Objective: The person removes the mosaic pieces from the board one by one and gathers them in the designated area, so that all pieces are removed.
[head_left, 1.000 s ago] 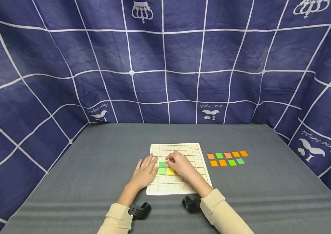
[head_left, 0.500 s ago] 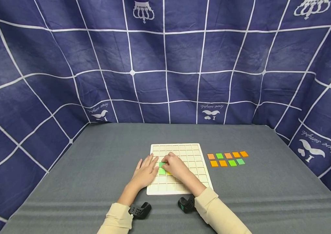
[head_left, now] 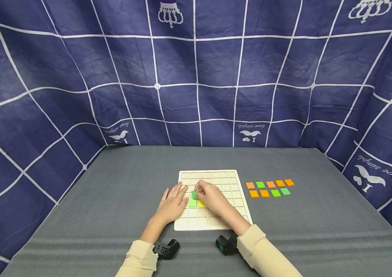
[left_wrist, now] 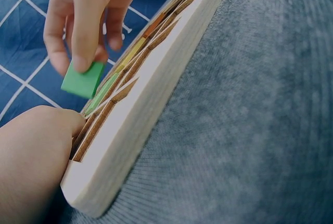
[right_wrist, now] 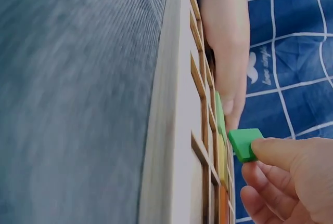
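My right hand point(head_left: 211, 196) pinches a green square tile point(right_wrist: 244, 144) between thumb and fingers, lifted just above the wooden grid board point(head_left: 213, 224). In the left wrist view the same tile point(left_wrist: 83, 79) hangs tilted from the fingertips. A light green tile point(head_left: 192, 202) and a yellow tile point(head_left: 201, 203) sit side by side in the board's cells. Beside them is an orange tile point(right_wrist: 223, 204), hidden under the right hand in the head view. My left hand point(head_left: 172, 204) rests with fingers spread on the board's left side.
To the right of the board, several orange and green tiles point(head_left: 264, 193) lie in two rows on the grey cloth-covered table point(head_left: 140, 169). A dark blue curtain point(head_left: 216, 104) with white lines stands behind. Black wrist cameras point(head_left: 166, 249) are strapped below both hands.
The right hand moved left onto the green tile in the board, then raised it out of its cell and drew back slightly right. The left hand stayed in place.
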Motion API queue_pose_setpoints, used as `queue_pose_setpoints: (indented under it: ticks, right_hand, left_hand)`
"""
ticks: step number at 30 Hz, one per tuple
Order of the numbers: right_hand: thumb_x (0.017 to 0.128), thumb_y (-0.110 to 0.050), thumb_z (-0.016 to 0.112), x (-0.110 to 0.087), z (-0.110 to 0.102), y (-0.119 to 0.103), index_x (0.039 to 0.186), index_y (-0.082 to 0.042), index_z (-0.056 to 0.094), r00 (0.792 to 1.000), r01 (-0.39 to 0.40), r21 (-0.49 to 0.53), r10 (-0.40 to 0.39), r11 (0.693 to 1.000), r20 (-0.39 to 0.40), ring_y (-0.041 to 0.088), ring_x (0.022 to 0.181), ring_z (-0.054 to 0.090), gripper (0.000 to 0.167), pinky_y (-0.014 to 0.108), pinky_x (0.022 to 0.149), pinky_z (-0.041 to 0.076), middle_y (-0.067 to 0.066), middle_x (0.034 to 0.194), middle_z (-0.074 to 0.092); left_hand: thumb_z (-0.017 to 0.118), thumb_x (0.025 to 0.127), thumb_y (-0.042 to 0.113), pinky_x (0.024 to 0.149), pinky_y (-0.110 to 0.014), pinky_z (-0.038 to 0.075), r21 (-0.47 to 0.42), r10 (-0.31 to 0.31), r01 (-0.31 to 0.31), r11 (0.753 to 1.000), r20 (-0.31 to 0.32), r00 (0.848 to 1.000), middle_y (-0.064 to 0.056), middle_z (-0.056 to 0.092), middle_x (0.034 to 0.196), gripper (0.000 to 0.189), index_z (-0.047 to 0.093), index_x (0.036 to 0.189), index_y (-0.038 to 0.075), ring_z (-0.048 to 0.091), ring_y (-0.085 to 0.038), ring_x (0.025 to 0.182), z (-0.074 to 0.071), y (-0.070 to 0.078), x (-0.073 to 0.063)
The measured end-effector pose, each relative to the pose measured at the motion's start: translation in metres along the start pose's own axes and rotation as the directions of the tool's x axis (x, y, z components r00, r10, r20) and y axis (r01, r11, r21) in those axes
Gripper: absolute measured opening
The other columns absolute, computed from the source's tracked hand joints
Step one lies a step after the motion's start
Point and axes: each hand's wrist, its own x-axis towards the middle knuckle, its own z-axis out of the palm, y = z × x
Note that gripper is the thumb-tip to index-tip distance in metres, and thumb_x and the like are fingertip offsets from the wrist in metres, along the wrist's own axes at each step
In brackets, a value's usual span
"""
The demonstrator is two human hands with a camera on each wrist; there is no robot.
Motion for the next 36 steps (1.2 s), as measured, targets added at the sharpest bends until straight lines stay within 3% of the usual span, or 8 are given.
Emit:
queue_pose_setpoints:
  ticks: [8,20,26,36]
  right_hand:
    - [0.084,-0.014,0.064,-0.012,-0.018,0.020,0.090,-0.015,0.061,0.996,-0.063,0.027,0.064,0.998,-0.058,0.006,0.068,0.049,0.007,0.021,0.061,0.042,-0.005,0.076,0.058]
    - [0.087,-0.014,0.060,-0.041,-0.056,0.056,0.095,-0.016,0.064,0.978,-0.158,0.048,0.163,0.986,-0.127,0.010,0.070,0.048,0.009,0.021,0.057,0.039,-0.002,0.079,0.056]
    - [0.087,-0.012,0.060,-0.055,-0.073,0.076,0.097,-0.013,0.064,0.970,-0.176,-0.002,0.173,0.984,-0.168,0.011,0.071,0.047,0.011,0.022,0.060,0.039,0.000,0.083,0.057]
    - [0.089,-0.014,0.056,-0.075,-0.106,0.112,0.104,-0.007,0.063,0.945,-0.220,0.033,0.221,0.975,-0.240,0.013,0.069,0.051,0.017,0.022,0.054,0.040,0.010,0.091,0.060]
  left_hand:
    - [0.036,0.096,0.031,0.113,-0.050,0.008,0.047,-0.046,0.044,0.998,0.040,0.998,-0.011,0.024,0.150,0.048,0.036,0.140,0.013,0.022,-0.028,0.139,0.001,-0.001,0.006]
    - [0.037,0.096,0.032,0.113,-0.050,0.008,0.035,-0.037,0.035,0.999,0.043,0.998,-0.011,0.023,0.151,0.048,0.035,0.141,0.014,0.022,-0.028,0.139,0.001,-0.001,0.006]
    - [0.036,0.096,0.033,0.113,-0.050,0.007,0.045,-0.039,0.037,0.998,0.048,0.998,-0.010,0.022,0.151,0.049,0.034,0.141,0.014,0.022,-0.028,0.139,0.002,-0.001,0.006]
    - [0.035,0.097,0.033,0.114,-0.049,0.007,0.045,-0.041,0.039,0.998,0.053,0.998,-0.009,0.022,0.151,0.049,0.034,0.141,0.014,0.021,-0.027,0.139,0.004,0.000,0.007]
